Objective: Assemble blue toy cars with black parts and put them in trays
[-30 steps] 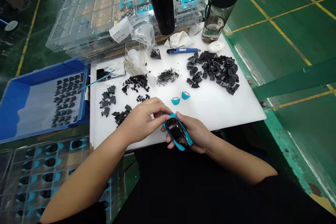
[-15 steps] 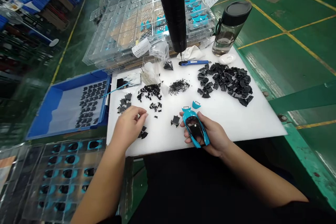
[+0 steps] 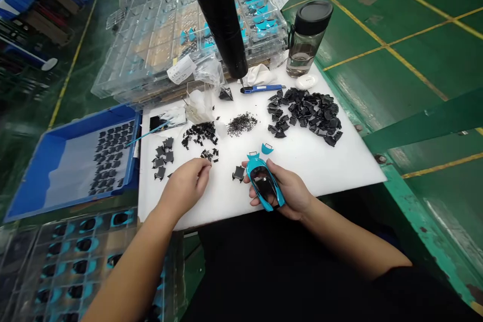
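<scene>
My right hand is wrapped round a blue car body with a dark glossy top, held at the front edge of the white board. Two small blue pieces lie just beyond it, and a dark grey part is at its left. My left hand has thumb and forefinger pinched at the near side of some small black pieces; whatever is between the fingertips is too small to make out. Dark grey parts lie to the left of that hand.
A black tool hangs over the white board. Behind stand clear trays and a bottle. Black parts are heaped right, tiny screws mid-board. A blue bin sits left, a blue cutter at the back.
The view has shifted, so the board appears further left. My left hand has moved closer to the small black pieces, its fingertips now beside them. My right hand still holds the car body.
</scene>
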### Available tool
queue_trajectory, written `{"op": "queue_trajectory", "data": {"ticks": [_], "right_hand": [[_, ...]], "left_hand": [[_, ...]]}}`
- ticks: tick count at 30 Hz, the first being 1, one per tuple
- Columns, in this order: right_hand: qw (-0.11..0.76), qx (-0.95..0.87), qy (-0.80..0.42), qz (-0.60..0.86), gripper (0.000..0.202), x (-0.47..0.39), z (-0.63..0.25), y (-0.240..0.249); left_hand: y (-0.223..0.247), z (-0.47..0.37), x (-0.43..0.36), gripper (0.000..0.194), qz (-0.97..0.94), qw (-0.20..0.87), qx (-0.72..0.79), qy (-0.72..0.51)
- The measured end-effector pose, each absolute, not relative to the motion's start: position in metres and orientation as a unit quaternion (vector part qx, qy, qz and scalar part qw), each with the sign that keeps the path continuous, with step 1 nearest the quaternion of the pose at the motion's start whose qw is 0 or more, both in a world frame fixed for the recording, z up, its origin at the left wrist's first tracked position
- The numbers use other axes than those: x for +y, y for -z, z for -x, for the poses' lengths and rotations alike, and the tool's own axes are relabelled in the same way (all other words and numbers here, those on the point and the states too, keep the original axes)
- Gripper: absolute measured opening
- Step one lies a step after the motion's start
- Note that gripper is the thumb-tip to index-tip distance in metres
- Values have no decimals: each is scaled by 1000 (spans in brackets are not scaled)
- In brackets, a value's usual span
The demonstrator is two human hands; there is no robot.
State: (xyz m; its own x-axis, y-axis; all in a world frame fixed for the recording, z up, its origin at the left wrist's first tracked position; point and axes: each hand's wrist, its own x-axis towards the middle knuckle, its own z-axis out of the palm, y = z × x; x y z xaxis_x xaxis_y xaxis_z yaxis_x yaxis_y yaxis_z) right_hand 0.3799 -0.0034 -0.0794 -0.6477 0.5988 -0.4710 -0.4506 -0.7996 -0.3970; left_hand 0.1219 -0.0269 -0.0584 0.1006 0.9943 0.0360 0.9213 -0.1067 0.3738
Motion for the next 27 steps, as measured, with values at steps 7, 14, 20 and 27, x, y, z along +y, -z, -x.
{"op": "queue_trajectory", "data": {"ticks": [7,14,20,27], "right_hand": [[267,-108,-912,292,45,-10,-368,76],[244,-116,-915,300,43,-16,-352,73],[247,-127,-910,308,43,-18,-345,74],[247,-126,-908,313,42,-17,-345,75]], "left_hand": [[56,-137,-46,27,-497,357,701,-367],[65,-134,-58,19,-474,373,655,-456],[70,-136,-66,9,-468,379,610,-515],[69,-130,-67,20,-547,226,647,-481]]}}
